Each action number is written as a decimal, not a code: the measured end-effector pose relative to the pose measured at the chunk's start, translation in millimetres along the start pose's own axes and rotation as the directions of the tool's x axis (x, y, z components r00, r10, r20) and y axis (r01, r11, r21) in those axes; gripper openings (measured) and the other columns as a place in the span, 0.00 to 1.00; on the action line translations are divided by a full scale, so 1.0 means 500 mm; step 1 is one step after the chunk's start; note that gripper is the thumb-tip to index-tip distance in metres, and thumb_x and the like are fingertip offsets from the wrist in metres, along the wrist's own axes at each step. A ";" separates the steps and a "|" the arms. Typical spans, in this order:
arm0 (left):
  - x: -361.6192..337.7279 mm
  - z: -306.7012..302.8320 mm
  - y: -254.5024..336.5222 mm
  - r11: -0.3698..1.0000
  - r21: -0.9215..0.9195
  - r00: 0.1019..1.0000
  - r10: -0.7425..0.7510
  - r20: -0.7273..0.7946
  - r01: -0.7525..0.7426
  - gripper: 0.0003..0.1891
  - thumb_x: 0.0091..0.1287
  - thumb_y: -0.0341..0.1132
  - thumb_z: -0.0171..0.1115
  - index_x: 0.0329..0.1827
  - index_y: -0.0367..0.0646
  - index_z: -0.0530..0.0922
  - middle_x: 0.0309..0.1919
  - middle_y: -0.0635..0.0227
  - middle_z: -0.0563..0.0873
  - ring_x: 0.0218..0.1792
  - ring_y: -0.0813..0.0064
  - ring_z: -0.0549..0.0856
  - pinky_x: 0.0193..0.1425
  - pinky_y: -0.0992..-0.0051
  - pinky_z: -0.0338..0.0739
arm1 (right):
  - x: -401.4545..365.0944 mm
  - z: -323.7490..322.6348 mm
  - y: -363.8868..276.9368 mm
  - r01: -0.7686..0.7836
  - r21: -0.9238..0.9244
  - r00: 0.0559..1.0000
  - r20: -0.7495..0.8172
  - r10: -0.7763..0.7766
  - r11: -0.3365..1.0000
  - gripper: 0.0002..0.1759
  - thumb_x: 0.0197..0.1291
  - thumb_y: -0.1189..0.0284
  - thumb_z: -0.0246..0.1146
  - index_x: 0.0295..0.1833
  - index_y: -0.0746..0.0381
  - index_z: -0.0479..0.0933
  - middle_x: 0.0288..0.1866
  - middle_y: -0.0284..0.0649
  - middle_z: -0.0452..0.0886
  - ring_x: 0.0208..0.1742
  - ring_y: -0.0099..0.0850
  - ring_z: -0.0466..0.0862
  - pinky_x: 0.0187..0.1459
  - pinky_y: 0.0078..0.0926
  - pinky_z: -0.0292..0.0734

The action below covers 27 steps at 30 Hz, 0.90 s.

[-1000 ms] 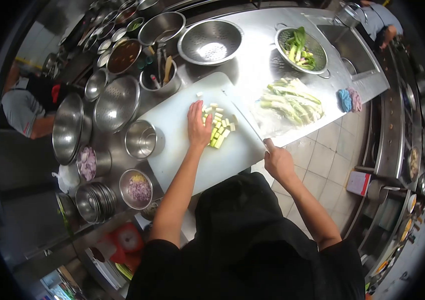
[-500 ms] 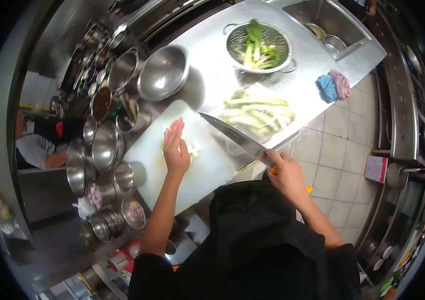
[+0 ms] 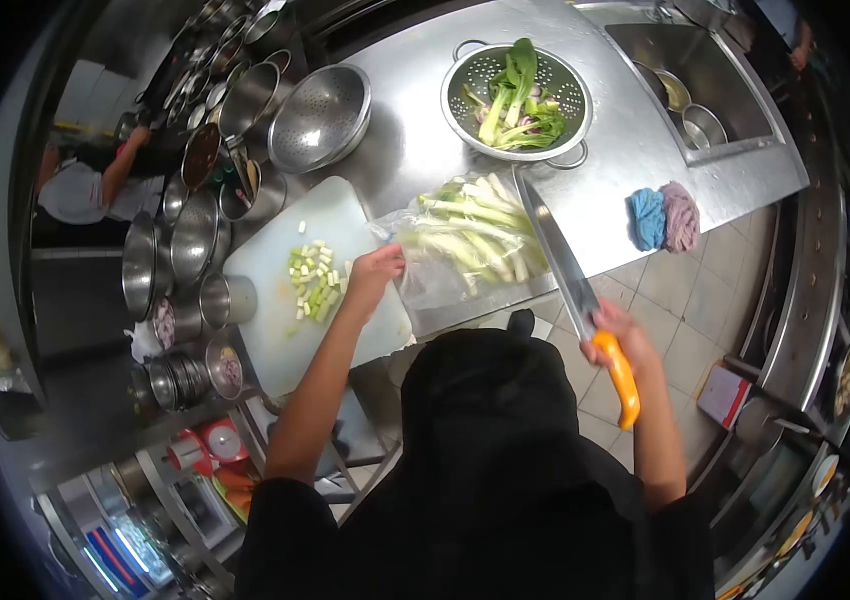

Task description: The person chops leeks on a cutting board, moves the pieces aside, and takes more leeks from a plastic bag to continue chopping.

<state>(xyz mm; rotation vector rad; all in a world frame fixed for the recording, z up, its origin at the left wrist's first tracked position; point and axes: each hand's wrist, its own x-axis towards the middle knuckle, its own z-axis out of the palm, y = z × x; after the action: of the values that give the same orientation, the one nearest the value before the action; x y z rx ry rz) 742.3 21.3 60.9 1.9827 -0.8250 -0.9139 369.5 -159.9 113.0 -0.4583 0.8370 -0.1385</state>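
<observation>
My right hand (image 3: 627,338) is closed round the orange handle of a long kitchen knife (image 3: 562,255), its blade pointing away from me beside the vegetables. My left hand (image 3: 375,277) is over the right edge of a white cutting board (image 3: 275,255), fingers loosely bent and nothing seen in them. Pale green chopped pieces (image 3: 315,280) of a stalk vegetable are scattered on the board. Just past my left fingertips, a clear plastic bag (image 3: 420,270) lies on the steel counter with long pale green stalks (image 3: 480,225) in and on it.
A colander (image 3: 570,75) with leafy greens (image 3: 517,100) stands at the back. Blue and pink cloths (image 3: 663,215) lie by the counter edge, near a sink (image 3: 635,45). Steel bowls (image 3: 320,118) and pots crowd the left. Beyond them is another person (image 3: 80,190).
My left hand has moved from over the chopped pieces to the board's right edge, uncovering them. The knife has swung right, away from the board. The view has shifted.
</observation>
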 end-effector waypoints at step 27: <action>0.063 0.149 0.112 0.636 0.602 0.845 0.517 0.132 -0.483 0.32 0.57 0.45 0.66 0.65 0.40 0.72 0.61 0.47 0.76 0.62 0.49 0.75 0.66 0.56 0.67 | -0.116 -0.085 0.047 0.299 -0.111 0.951 0.123 -0.285 0.948 0.24 0.66 0.64 0.59 0.62 0.64 0.64 0.22 0.51 0.78 0.09 0.26 0.69 0.15 0.16 0.65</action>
<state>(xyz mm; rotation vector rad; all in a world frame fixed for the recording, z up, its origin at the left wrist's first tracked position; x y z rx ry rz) 685.4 -58.5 66.6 2.0949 -1.7150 -0.2523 297.9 -136.1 117.8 -0.7048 0.6727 -0.3334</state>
